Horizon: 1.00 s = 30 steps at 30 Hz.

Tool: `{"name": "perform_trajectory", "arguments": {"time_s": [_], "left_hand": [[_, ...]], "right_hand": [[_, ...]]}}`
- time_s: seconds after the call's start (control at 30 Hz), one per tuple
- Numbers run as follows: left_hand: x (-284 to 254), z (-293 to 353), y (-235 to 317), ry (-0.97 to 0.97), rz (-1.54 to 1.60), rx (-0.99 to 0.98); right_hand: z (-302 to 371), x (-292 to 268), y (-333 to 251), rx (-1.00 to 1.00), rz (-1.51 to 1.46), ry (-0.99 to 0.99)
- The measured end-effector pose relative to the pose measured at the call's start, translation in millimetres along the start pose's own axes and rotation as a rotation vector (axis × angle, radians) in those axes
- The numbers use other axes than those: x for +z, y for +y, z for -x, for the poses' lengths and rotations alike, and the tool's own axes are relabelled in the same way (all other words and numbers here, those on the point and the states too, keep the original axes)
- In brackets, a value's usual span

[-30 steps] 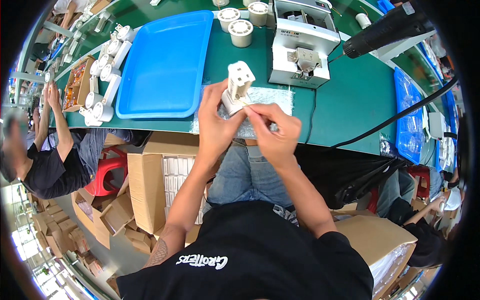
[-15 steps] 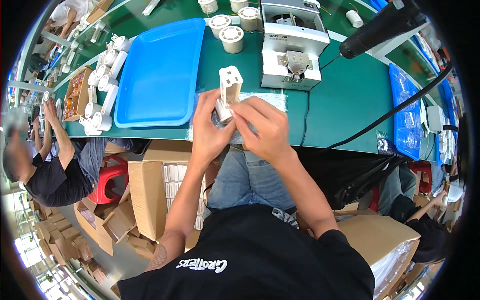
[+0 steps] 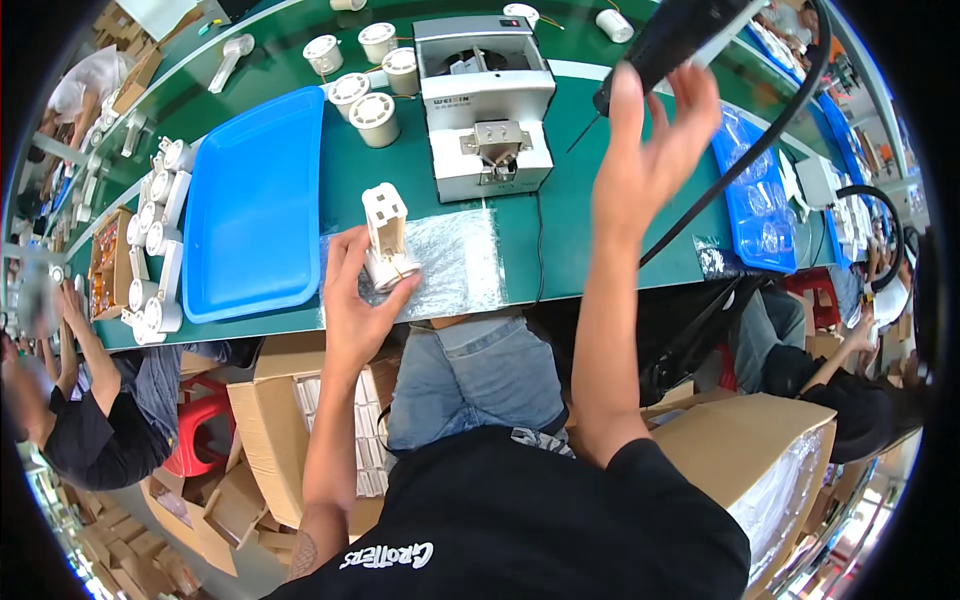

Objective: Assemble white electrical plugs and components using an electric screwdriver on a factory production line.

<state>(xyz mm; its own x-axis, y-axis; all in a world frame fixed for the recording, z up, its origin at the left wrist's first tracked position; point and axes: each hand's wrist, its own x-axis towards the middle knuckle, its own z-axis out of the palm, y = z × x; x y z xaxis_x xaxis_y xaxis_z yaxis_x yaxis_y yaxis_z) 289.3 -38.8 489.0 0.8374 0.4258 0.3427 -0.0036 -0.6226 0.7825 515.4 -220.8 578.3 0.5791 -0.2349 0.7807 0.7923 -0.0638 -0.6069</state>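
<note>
In my left hand [image 3: 358,310] is a white plastic housing [image 3: 386,225], a tall hollow bracket on a round base. My fingers and thumb close around that base, over a sheet of clear plastic wrap [image 3: 460,262] on the bench. My right hand [image 3: 648,165] is raised at the black electric screwdriver [image 3: 672,42], thumb and fingers spread on either side of its body. The hand looks blurred, and I cannot tell whether it touches the tool. The screwdriver's thin bit points down toward the left.
A silver screw feeder [image 3: 490,110] stands ahead, with several white round parts [image 3: 374,120] to its left. An empty blue tray [image 3: 252,290] lies left, near white assembled parts [image 3: 160,235]. A black cable [image 3: 745,175] arcs at right, before a blue blister tray [image 3: 757,200]. Co-workers sit on both sides.
My right hand has left the white housing and moved up and right to the screwdriver. My left hand keeps the housing, now alone. The whole view has shifted.
</note>
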Motion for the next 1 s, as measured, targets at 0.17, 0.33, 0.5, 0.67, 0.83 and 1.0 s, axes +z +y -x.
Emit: {"name": "perform_trajectory", "arguments": {"time_s": [0.17, 0.33, 0.5, 0.67, 0.83, 1.0], "left_hand": [[14.0, -6.7, 11.7, -0.041, 0.55, -0.169], [47.9, -25.6, 11.5, -0.12, 0.43, -0.074], [52.2, -29.3, 15.7, -0.091, 0.176, 0.028], [53.2, -28.1, 13.3, -0.081, 0.2, 0.022], [54.3, -26.1, 7.6, -0.07, 0.235, 0.003], [56.2, -26.4, 9.0, -0.034, 0.242, 0.006]], "right_hand": [[-56.9, -17.2, 26.6, 0.203, -0.613, -0.488], [-56.2, -24.7, 10.3, 0.288, -0.917, -0.714], [-52.0, 23.9, -46.3, 0.088, -0.888, -0.391], [-39.5, 51.5, -51.1, 0.076, -0.779, -0.314], [-39.3, 45.8, -58.2, 0.084, -0.726, -0.447], [-27.2, 30.0, -74.1, 0.103, -0.756, -0.414]]}}
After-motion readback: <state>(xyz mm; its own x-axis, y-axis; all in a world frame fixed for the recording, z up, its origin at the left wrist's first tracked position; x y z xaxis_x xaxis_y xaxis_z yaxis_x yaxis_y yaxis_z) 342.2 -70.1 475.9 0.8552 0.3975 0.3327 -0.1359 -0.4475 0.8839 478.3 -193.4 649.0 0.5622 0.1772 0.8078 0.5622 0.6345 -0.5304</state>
